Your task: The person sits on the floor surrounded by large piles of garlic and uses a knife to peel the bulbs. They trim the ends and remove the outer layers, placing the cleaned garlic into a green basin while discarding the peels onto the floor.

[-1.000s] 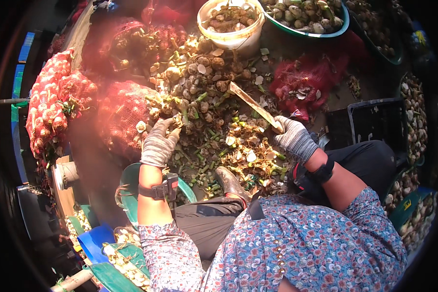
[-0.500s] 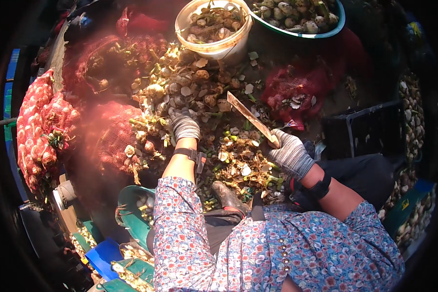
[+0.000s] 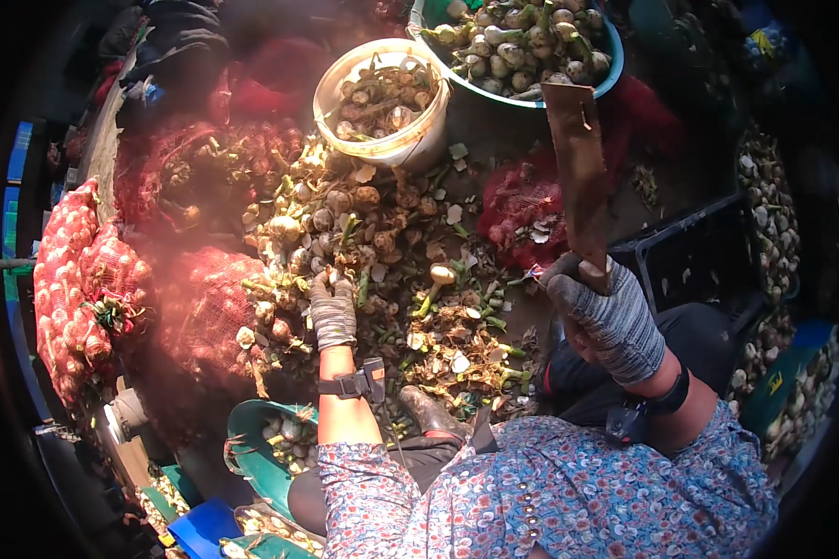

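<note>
My right hand (image 3: 608,312), in a grey knit glove, grips the handle of a broad, rusty-brown cleaver (image 3: 578,168). The blade points up and away from me, over the ground beside a red mesh bag (image 3: 522,212). At the near edge of a heap of garlic (image 3: 345,200) is my gloved left hand (image 3: 333,312), its fingers curled together among bulbs. Whatever they hold, if anything, is hidden. Between my hands, a pale garlic bulb with a green stem (image 3: 441,274) shows above a pile of cut stalks and peelings (image 3: 457,349).
Beyond the heap stand a white bucket (image 3: 419,149) of garlic scraps and a blue-green basin (image 3: 615,65) of bulbs. Full red mesh sacks (image 3: 65,279) lie at left. A green tub (image 3: 242,447) with bulbs sits by my left knee, a black crate (image 3: 690,261) at right.
My right hand has lifted, and the cleaver has swung from slanting left to nearly upright. My left hand has shifted slightly nearer me. The stemmed bulb now shows between them. The whole view has moved a little.
</note>
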`<state>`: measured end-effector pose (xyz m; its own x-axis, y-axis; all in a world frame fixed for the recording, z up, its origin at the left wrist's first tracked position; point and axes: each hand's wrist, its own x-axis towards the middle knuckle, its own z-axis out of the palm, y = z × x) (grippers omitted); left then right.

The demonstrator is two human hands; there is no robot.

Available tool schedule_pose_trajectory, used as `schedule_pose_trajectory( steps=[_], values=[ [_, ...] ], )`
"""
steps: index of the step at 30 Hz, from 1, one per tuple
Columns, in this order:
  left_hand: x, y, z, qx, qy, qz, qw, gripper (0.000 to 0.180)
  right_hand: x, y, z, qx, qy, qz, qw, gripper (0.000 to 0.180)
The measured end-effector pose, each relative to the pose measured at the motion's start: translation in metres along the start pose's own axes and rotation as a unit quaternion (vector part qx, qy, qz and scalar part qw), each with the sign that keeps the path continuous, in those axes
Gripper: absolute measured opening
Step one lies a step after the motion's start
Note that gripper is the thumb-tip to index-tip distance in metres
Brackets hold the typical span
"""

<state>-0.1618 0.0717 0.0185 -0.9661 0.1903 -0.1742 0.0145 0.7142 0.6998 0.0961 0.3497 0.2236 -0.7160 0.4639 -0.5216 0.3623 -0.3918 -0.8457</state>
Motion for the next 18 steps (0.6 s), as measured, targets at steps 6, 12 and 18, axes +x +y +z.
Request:
schedule_pose_trajectory(
  steps=[6,12,18],
  values=[
    [0.064,0.141,0.0,-0.244,-0.067,0.068,0.965,0.039,0.006,0.002,0.003,0.091,0.019,0.004,0.996,0.023],
    [0.124,0.148,0.06,0.017,-0.149,0.105,0.983,0.054,0.026,0.012,0.01,0.188,0.038,0.063,0.979,0.019],
    [0.121,0.085,0.178,0.028,-0.173,-0.019,0.984,0.062,0.047,0.023,0.004,0.129,0.021,0.098,0.986,0.018]
  ],
)
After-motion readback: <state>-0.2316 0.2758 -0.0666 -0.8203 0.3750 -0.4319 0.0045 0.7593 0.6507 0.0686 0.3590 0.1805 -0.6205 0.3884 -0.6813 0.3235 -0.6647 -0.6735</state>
